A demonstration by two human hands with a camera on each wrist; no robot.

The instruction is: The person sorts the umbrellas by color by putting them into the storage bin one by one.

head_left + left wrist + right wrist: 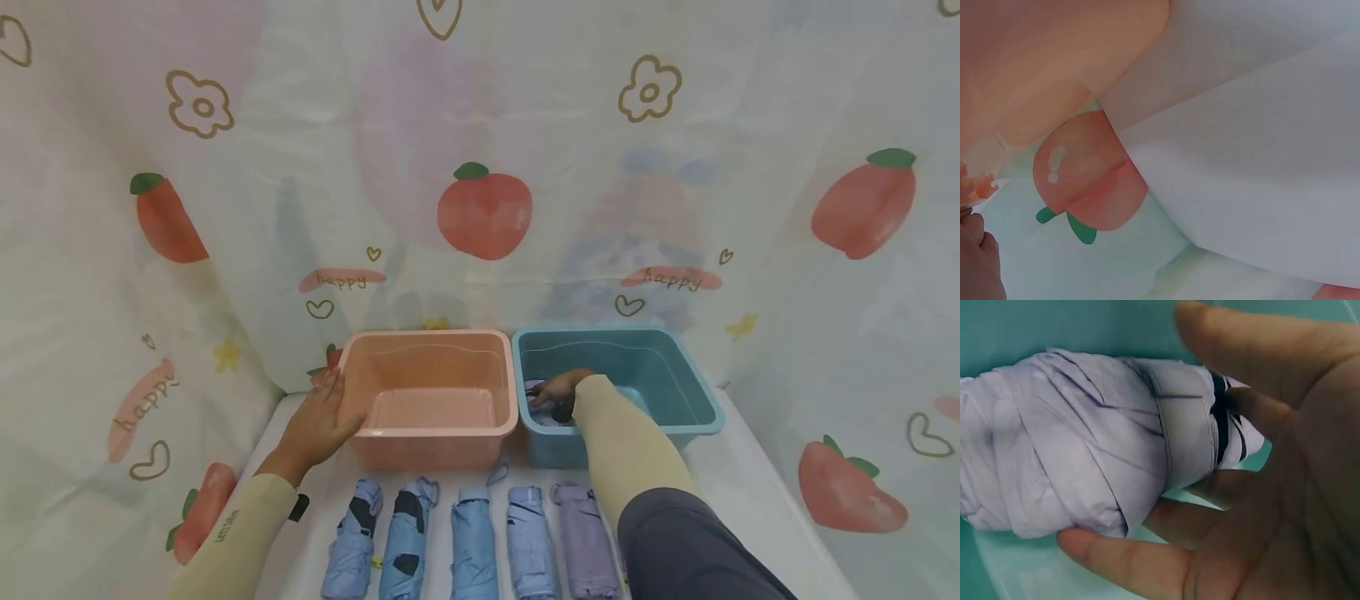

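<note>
Fingers of the right hand (1260, 487) curl loosely around a folded lilac umbrella (1085, 444) lying on the floor of the teal bin (675, 392), at its near left corner. The left hand (318, 425) rests flat, fingers straight, against the left wall of the empty pink bin (431, 433) beside it. Five more folded umbrellas (472, 542) lie in a row along the bench's (742, 483) near edge.
</note>
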